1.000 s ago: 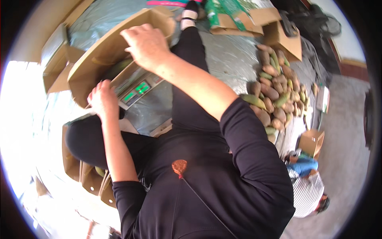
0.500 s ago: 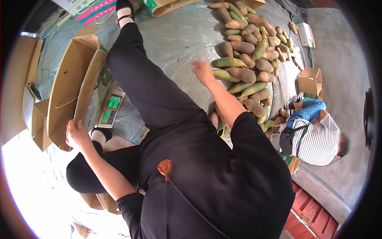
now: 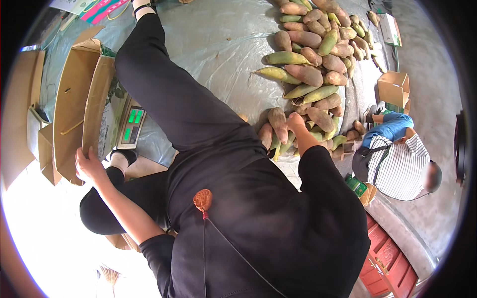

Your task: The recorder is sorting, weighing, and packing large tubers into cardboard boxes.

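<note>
A tall, open cardboard box (image 3: pixel 92 99) stands on a scale with a lit green display (image 3: pixel 131 124). My left hand (image 3: pixel 89 166) grips the box's near edge, thumb on one side and fingers on the other. At the right lies a heap of brown, potato-like tubers (image 3: pixel 303 75) mixed with long green radish-like roots (image 3: pixel 320 94). My right hand (image 3: pixel 296 122) is down in the near part of this heap, beside a large brown tuber (image 3: pixel 278 124). Its fingers are mostly hidden, so whether they hold anything does not show.
My outstretched leg (image 3: pixel 174 84) lies between box and heap, over plastic sheeting (image 3: pixel 218 54). More cartons (image 3: pixel 22 109) stand at the far left. A person in a striped shirt (image 3: pixel 397 171) bends at the right near a small open carton (image 3: pixel 393 89). A red door (image 3: pixel 387 258) is at lower right.
My right hand has come down and toward me, from above the heap's left edge into its near part. My left hand stays on the box. The whole view has shifted slightly.
</note>
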The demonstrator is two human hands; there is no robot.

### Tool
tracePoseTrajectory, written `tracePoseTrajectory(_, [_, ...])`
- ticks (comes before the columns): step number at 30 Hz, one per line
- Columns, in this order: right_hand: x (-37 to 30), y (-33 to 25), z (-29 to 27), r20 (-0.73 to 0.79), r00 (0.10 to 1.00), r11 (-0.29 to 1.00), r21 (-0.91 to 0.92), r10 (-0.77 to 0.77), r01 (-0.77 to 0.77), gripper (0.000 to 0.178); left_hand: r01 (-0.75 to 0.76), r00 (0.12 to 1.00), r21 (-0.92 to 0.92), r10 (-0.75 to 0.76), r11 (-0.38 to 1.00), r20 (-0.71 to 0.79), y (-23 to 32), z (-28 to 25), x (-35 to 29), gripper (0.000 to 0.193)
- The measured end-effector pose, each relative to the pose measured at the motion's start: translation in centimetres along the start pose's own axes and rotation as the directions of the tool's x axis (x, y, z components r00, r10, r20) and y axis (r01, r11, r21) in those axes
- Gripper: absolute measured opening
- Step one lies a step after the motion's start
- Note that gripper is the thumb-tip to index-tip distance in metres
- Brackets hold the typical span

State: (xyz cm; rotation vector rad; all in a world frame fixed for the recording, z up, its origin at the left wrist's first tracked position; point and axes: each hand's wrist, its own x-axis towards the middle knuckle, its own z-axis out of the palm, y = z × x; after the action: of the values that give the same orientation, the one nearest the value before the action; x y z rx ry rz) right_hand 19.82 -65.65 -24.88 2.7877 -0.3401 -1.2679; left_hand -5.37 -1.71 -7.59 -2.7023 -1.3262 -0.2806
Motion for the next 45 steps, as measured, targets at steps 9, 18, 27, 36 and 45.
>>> tracePoseTrajectory(9, [-1.4, 1.7, 5.9, 0.208, 0.971, 0.993, -0.017, 0.121, -0.12, 0.081, 0.012, 1.0, 0.062, -0.011, 0.998, -0.01, -0.4, -0.9, -0.5, 0.028])
tracePoseTrajectory(18, [0.2, 2.5, 11.3, 0.081, 0.969, 0.93, 0.271, 0.235, -0.248, 0.076, 0.093, 0.992, 0.078, -0.099, 0.993, 0.083, 2.2, -2.2, 0.0, 0.026])
tracePoseTrajectory(27, [-3.9, -1.7, 5.3, 0.117, 0.97, 0.712, 0.661, 0.213, -0.236, 0.031, 0.103, 0.992, 0.044, -0.106, 0.994, 0.069, 3.7, -4.4, -1.0, 0.022])
tracePoseTrajectory(36, [-0.1, -3.6, -4.3, 0.27, 0.962, 0.511, 0.82, 0.048, -0.256, 0.025, 0.071, 0.997, -0.068, -0.07, 0.995, 0.017, 4.2, -3.9, -1.0, 0.008])
tracePoseTrajectory(45, [-12.5, -25.1, -20.5, -0.349, 0.786, 0.294, 0.788, -0.511, 0.541, 0.036, 0.103, 0.994, -0.094, -0.099, 0.99, 0.04, 3.7, -3.6, -1.1, 0.013])
